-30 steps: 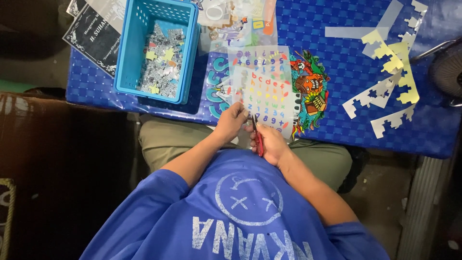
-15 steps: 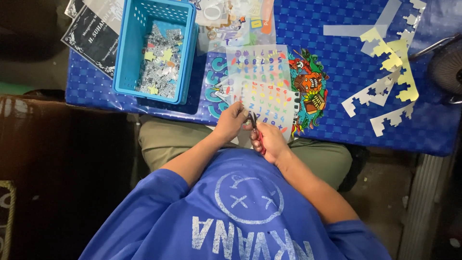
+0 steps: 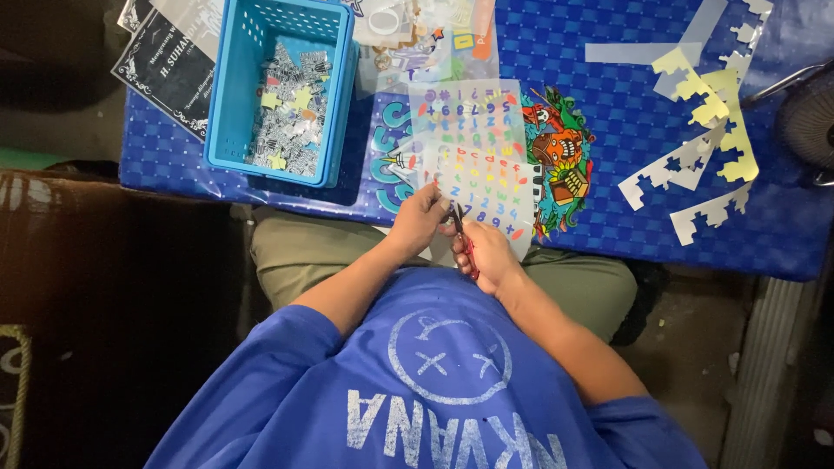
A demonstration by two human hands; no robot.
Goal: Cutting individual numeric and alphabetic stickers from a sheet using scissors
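1. Scissors [image 3: 465,247] with red handles sit gripped in the right hand [image 3: 488,258], blades at the near edge of a clear sticker sheet [image 3: 473,156].
2. The left hand [image 3: 419,217] pinches that sheet's near corner, fingers closed on it.
3. The sheet, covered in coloured letters and digits, lies on the blue surface [image 3: 608,113].
4. Cutting looks under way; a clean cut calls for holding the sheet taut.
5. A blue basket [image 3: 230,95] of cut pieces stands left; yellow and white strips [image 3: 704,130] lie right.

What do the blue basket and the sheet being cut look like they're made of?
Blue basket: likely rigid moulded plastic, with rows of small holes in smooth walls. Sheet: seems thin clear plastic film printed with coloured characters; the table shows through. Scissors: red handles, probably plastic.
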